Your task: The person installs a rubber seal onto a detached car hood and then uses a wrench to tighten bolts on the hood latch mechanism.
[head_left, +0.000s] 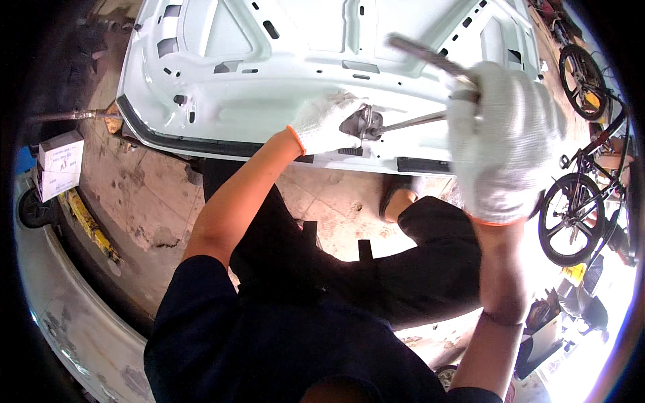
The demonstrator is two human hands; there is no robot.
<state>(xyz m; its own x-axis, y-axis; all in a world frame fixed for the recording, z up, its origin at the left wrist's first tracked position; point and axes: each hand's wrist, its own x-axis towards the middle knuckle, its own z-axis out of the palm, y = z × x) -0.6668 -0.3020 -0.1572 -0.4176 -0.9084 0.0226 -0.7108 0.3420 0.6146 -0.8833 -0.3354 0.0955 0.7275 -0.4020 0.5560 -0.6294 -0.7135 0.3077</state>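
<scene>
A white-painted car body panel [235, 114], likely a hood or tailgate, lies before me with ribs and cut-outs. My left hand [329, 122], in a white knit glove with an orange cuff, holds a dark metal latch [366, 123] against the panel near its close edge. My gloved right hand [505, 138] is closed round a metal wrench [430, 57], whose crosswise bar sticks out up and to the left. Its thin shaft [413, 121] runs from under the right hand to the latch. The glove hides where bar and shaft join.
Black rubber trim [195, 146] lines the panel's near edge. At the right stands a black bicycle [571, 208]. On the left, a white box [60, 164] rests by a grey car body part [87, 336] and a yellow bar [87, 225]. My legs [416, 275] are below the panel.
</scene>
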